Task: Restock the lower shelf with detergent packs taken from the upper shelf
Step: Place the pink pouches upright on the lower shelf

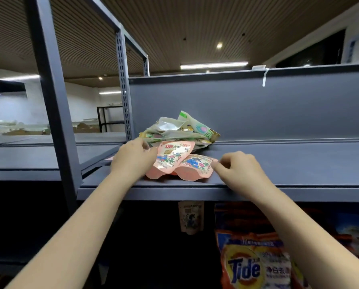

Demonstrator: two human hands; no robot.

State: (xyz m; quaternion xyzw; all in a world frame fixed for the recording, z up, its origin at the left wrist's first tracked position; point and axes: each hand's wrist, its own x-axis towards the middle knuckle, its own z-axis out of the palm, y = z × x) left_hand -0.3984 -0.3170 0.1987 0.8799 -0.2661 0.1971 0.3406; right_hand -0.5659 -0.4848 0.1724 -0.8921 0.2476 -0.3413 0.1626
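Grey upper shelf (278, 163) carries two pink detergent packs (172, 157) near its front edge, long axes running front-to-back; left hand (132, 157) grips one, right hand (237, 165) pinches the other's corner.

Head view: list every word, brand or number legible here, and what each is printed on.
"Tide": orange detergent bag on the lower shelf; its Chinese text is too blurred.
Pink packs on the upper shelf: Chinese characters, blurred.
Green packs: print unreadable.
Small hanging pack: unreadable.
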